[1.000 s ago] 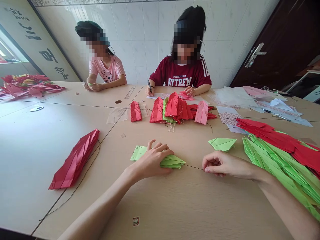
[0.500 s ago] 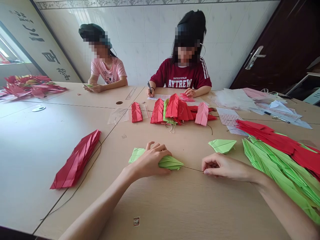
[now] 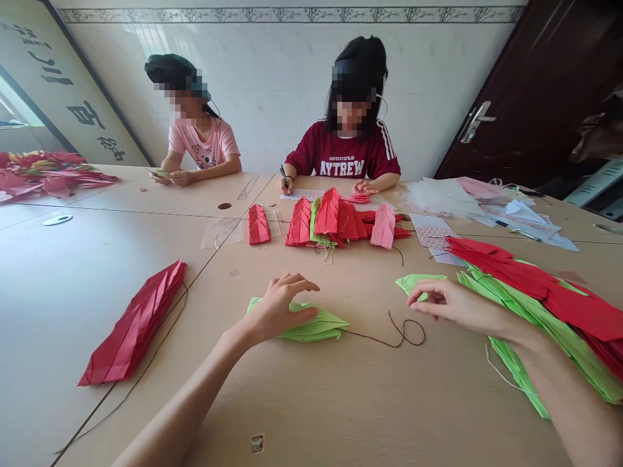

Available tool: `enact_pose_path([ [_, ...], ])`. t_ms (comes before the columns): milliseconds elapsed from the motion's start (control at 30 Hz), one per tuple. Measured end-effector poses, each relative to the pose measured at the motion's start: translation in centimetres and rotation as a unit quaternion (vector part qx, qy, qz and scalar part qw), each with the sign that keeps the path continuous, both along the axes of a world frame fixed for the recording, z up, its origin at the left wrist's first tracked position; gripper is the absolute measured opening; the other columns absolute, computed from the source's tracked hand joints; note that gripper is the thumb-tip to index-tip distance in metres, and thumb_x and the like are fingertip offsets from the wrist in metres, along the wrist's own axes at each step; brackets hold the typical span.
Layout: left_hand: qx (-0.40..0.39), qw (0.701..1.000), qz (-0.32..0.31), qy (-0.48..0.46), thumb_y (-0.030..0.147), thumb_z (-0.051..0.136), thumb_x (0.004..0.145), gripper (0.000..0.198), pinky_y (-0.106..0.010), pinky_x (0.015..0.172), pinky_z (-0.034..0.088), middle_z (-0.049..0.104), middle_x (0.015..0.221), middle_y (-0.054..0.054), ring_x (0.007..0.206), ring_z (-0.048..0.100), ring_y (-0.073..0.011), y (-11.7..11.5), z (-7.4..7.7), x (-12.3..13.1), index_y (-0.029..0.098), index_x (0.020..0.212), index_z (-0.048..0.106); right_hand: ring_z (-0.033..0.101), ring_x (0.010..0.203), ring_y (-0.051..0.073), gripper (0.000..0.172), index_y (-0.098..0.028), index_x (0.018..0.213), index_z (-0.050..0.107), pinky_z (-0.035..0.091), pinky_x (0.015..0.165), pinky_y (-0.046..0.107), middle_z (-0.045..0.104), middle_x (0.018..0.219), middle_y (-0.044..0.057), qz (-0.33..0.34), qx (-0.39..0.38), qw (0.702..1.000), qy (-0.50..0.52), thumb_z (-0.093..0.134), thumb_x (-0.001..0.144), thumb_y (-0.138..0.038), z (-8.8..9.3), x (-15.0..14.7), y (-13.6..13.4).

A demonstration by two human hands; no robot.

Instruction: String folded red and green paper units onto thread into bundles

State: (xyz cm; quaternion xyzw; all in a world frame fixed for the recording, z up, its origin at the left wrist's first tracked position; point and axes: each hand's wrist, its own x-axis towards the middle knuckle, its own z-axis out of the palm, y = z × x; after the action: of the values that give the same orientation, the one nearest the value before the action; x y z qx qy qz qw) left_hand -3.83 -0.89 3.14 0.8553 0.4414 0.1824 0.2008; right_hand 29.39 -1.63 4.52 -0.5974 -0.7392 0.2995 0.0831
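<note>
Paper (image 3: 314, 329) beneath wide left hand (image 3: 273, 310): likely light, easily creased, best held mid-length. Right hand (image 3: 445, 301) loosely parted, empty.

The left hand (image 3: 275, 310) spreads over a green folded paper (image 3: 321, 323) on the table (image 3: 350, 402). A dark, looped string (image 3: 373, 336) runs right from it. The right hand (image 3: 450, 303), loosely curled, is at a smaller green paper (image 3: 407, 283); contact is unclear. A red folded paper (image 3: 134, 331) lies left, a green stack (image 3: 574, 363) right. At the far side sit 2 people (image 3: 341, 152); 1 holds a pen (image 3: 283, 174).
</note>
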Motion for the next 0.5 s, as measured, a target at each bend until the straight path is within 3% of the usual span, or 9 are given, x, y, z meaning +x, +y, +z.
enact_pose_path([
  [200,0.081,0.994,-0.062,0.042,0.024,0.049,0.086,0.020,-0.036,0.089,0.036,0.057,0.105,-0.003,0.099,0.049,-0.0189,-1.9,-0.5,3.2,0.023,0.106,0.055,0.060,0.075,0.021,0.023,-0.020,0.083,0.065,0.040,0.058,0.027,0.068,0.082,0.006,-0.188,0.090,0.971,-0.115,0.051,0.079,-0.038,0.8,5.4,1.3],
  [367,0.083,0.985,-0.131,0.081,0.021,0.046,0.087,0.018,-0.033,0.086,0.037,0.057,0.102,-0.004,0.095,0.050,-0.0181,-2.7,-0.4,4.4,0.022,0.103,0.055,0.060,0.090,0.023,0.014,-0.015,0.086,0.065,0.044,0.070,0.029,0.067,0.096,0.007,-0.231,0.107,0.949,-0.185,0.054,0.081,-0.022,0.9,5.9,4.7],
  [500,0.075,0.985,-0.125,0.093,0.017,0.044,0.086,0.013,-0.031,0.079,0.038,0.057,0.091,-0.002,0.086,0.051,-0.0171,-2.4,-0.7,4.3,0.020,0.090,0.056,0.058,0.094,0.019,0.026,-0.016,0.108,0.056,0.049,0.080,0.039,0.059,0.110,0.007,-0.276,0.103,0.926,-0.236,0.053,0.088,-0.031,-0.8,5.2,8.4],
])
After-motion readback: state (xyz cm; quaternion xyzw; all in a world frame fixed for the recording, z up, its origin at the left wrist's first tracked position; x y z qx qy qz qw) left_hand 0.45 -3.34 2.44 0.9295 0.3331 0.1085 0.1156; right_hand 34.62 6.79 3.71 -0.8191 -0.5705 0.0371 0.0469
